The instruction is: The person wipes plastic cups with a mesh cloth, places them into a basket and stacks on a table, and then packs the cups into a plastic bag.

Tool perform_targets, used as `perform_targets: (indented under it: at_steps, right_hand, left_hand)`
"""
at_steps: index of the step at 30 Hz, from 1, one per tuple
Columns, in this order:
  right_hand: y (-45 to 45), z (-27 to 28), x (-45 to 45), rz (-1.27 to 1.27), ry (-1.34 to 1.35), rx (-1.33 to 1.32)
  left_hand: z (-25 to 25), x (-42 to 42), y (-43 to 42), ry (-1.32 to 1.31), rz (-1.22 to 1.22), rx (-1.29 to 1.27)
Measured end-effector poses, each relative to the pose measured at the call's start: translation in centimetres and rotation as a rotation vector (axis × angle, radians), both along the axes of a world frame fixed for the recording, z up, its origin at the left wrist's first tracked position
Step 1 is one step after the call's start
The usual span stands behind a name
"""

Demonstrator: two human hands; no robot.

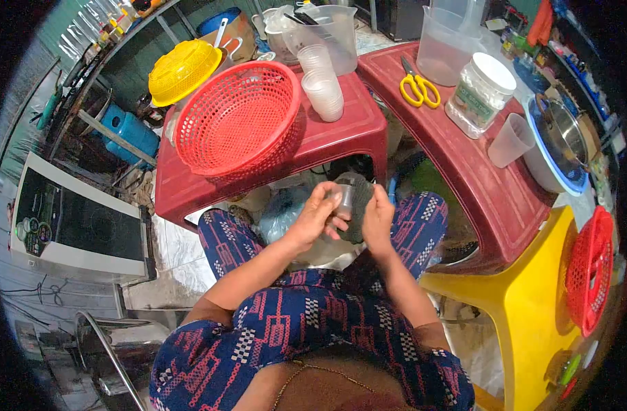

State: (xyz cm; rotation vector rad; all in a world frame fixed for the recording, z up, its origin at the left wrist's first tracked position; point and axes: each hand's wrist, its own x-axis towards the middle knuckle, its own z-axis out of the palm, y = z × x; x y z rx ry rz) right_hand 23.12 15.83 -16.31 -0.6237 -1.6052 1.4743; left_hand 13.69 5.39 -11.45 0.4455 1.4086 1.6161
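Note:
In front of my lap, my left hand (317,216) is closed around a small clear plastic cup (345,200). My right hand (378,222) is closed on a dark grey-green cloth (361,198), which lies close against the cup's right side. Part of the cloth hangs down between the hands. Beyond them on the red table stand stacked clear plastic cups (323,96) beside a large red basket (238,120). The cup's far side is hidden by my fingers and the cloth.
A second red table (457,171) at the right holds yellow-handled scissors (419,89), a white-lidded jar (479,96) and a frosted cup (511,140). A yellow stool (526,294) stands at my right. A yellow basket (183,70) sits at the back left.

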Motion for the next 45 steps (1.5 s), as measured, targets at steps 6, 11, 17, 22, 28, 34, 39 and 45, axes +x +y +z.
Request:
perform_targets:
  at_steps: [6, 11, 17, 22, 28, 34, 39, 45]
  right_hand:
    - [0.5, 1.2, -0.5, 0.23, 0.336, -0.611]
    - [-0.9, 2.1, -0.8, -0.063, 0.006, 0.276]
    - [1.5, 1.5, -0.8, 0.118, 0.162, -0.17]
    - [0.7, -0.1, -0.8, 0.251, 0.396, -0.955]
    - [-1.7, -3.4, -0.9, 0.55, 0.024, -0.551]
    - [0.5, -6.5, -0.6, 0.291, -0.095, -0.593]
    - [0.7, -8.1, -0.9, 0.298, -0.247, -0.282]
    - [1.3, -8.2, 0.0, 0.314, -0.25, -0.25]
  left_hand:
    - [1.0, -1.3, -1.1, 0.319, -0.324, -0.059]
    - [-1.9, -0.4, -0.1, 0.392, -0.074, 0.003]
    - [-0.7, 0.2, -0.2, 0.712, -0.033, -0.076]
    - [1.3, 0.4, 0.1, 0.769, -0.174, 0.082]
    - [6.2, -2.0, 3.1, 1.427, -0.084, 0.231]
    - [14.6, -9.8, 7.0, 1.835, 0.108, 0.038]
    - [14.1, -14.2, 10.1, 1.953, 0.102, -0.307]
    - [12.7, -14.9, 10.4, 1.895, 0.029, -0.491]
